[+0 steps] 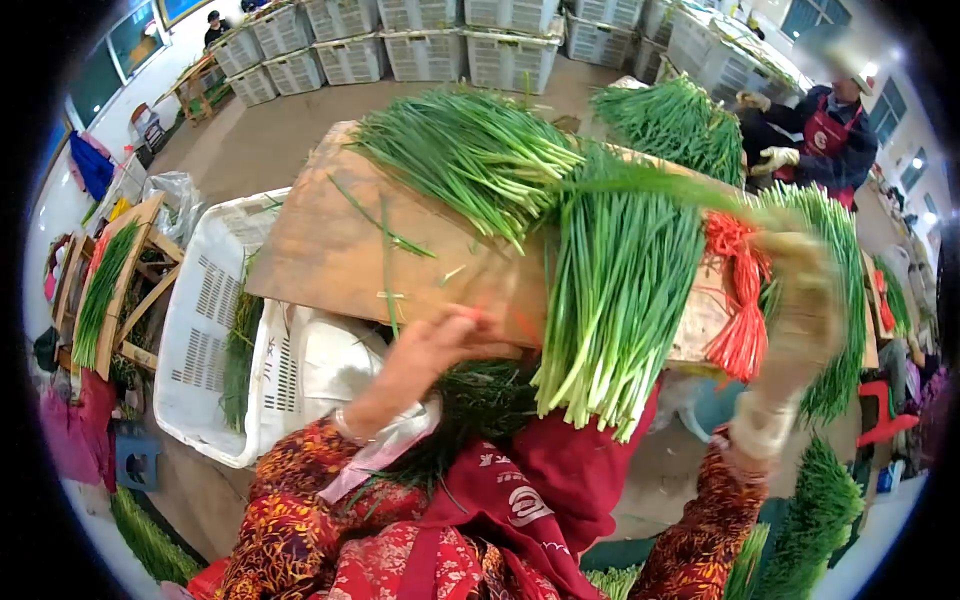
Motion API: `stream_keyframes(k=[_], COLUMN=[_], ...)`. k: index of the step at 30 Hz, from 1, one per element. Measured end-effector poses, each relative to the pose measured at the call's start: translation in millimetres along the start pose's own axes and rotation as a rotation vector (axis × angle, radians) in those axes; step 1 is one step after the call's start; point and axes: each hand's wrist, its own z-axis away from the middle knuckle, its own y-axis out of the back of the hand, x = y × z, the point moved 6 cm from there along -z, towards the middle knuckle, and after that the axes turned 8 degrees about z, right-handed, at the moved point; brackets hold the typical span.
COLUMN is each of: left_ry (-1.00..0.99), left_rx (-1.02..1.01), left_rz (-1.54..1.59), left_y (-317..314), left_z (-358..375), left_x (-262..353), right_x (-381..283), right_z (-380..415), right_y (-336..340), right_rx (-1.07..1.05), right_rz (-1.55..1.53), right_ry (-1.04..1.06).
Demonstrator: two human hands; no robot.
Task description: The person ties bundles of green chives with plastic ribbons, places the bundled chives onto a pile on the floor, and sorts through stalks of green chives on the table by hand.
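Note:
My bare left hand (430,355) is over the near edge of the wooden board, its fingers smeared by motion but seemingly stretched out and holding nothing. A loose chive leaf (389,265) lies just beyond it. To the right, my gloved right hand (800,300) is blurred beside a hank of red ties (738,300). A blurred streak of green chives (660,182) runs leftward from that glove and seems gripped in it. Between my hands, a thick pile of chives (622,290) lies with its pale stem ends toward me. Another heap of chives (465,155) rests farther back.
The wooden board (330,250) spans the front. A white plastic crate (190,370) stands at its left. More chives (825,300) lie at the right. A co-worker in a red apron (828,135) stands at the back right. Stacked grey crates (425,58) line the far side.

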Motion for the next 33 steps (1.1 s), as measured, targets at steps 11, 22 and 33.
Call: stream_keyframes(k=[11,22,33], left_ry=[0.428,0.475,0.451], left_rx=[-0.105,-0.154,-0.276], left_rz=[-0.472,-0.550,-0.364], left_y=[63.1,54.9,-4.0], left_z=[76.6,8.2,-84.1], left_x=[-82.0,-146.3,-244.5], right_x=[21.4,90.3,147.0], right_z=[104.6,172.3,242.7], right_y=[-37.6,23.3,-68.3], right_rx=[-0.405,-0.360,-0.547], right_rz=[0.482,0.322,-0.672], right_ry=[0.197,-0.550,-1.198])
